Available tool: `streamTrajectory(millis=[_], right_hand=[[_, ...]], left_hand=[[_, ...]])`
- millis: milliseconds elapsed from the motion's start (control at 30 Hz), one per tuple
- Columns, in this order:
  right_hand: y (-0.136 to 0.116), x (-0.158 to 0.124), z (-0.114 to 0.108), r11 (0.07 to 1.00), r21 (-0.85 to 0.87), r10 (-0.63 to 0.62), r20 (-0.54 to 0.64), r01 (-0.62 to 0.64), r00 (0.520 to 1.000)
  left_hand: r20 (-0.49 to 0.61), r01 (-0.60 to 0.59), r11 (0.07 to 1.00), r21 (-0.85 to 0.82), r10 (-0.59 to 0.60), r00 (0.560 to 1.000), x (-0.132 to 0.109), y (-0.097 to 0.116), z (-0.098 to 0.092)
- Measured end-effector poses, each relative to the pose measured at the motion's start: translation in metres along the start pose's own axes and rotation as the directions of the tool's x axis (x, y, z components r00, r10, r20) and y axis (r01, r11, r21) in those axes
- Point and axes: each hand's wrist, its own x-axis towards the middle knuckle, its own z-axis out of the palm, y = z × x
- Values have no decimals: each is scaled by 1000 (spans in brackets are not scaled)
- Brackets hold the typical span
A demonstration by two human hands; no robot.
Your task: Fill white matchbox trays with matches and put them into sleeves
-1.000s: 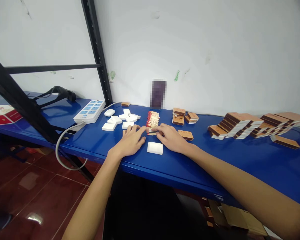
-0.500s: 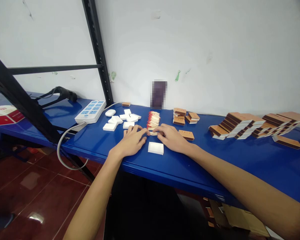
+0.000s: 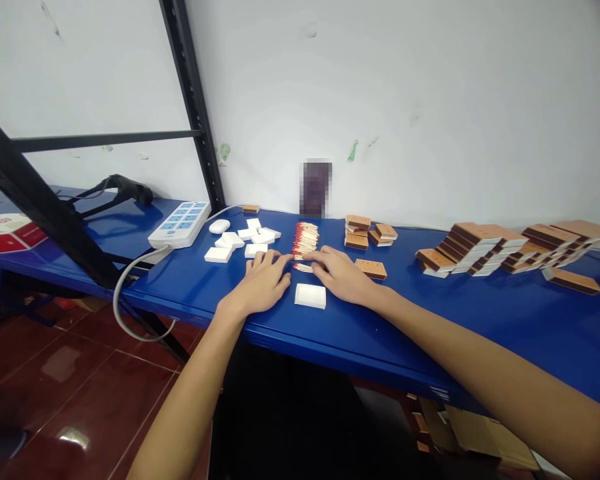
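Note:
A long row of red-tipped matches [image 3: 307, 238] lies on the blue tabletop. At its near end a few matches [image 3: 303, 268] lie slightly apart from the rest. My left hand [image 3: 265, 281] rests at the red-head side, fingers bent and apart, the index fingertip close to the matches. From the right, my right hand [image 3: 341, 275] reaches over the plain ends with index finger and thumb spread, touching the row's near end. Neither hand visibly grips anything. Just in front of the hands sits a white matchbox tray [image 3: 310, 296], its open side up.
Several white matchbox trays [image 3: 231, 239] lie behind my left hand, by a white rounded object [image 3: 219, 227] and a power strip [image 3: 179, 225]. Brown matchboxes [image 3: 358, 231] sit beyond my right hand. Stacked matchboxes [image 3: 473, 241] stand farther right. A black shelf post [image 3: 195, 100] rises at left.
A small group of matches at the row's near end now shows a gap from the rest. My fingertips have shifted slightly; the white tray stays in place.

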Motion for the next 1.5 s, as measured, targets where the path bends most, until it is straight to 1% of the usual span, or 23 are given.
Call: streamTrajectory(millis=[200,467,867,1167,1367,1500], right_hand=[[3,1,3,999,-43,-4,29,6,1000],[3,1,2,1000,-20,-12,16,12,1000],[5,2,2,1000,-23,0,57,1,998],[3,1,1,1000,21,6,16,-6,1000],[1,0,-1,999,40,3,1,-3,1000],[1,1,-1,1000,10,19,22,-20,1000]], left_hand=[[11,3,999,51,-3,1000,1,1,2],[-2,-7,999,33,7,1000,1,-1,3],[-2,-4,1000,21,4,1000,1,-1,2],[-5,-19,1000,24,19,1000,1,-1,1],[-11,-2,1000,-4,2,1000,1,0,1],[-1,17,1000,-1,-17,1000,0,2,-1]])
